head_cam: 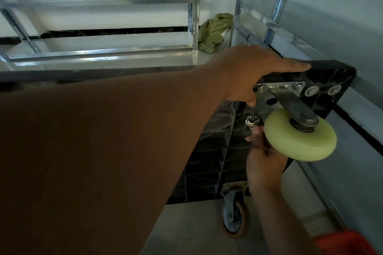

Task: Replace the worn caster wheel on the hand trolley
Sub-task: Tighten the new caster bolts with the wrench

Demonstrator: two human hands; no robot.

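Caster wheel (300, 136) faces the camera, its bracket (290, 103) slanting up-left

Bare forearms; orange right sleeve (350, 242)

metal shelving (194, 6) against wall; crumpled green bag (214, 32) between uprights.

Head view; close, looking down.
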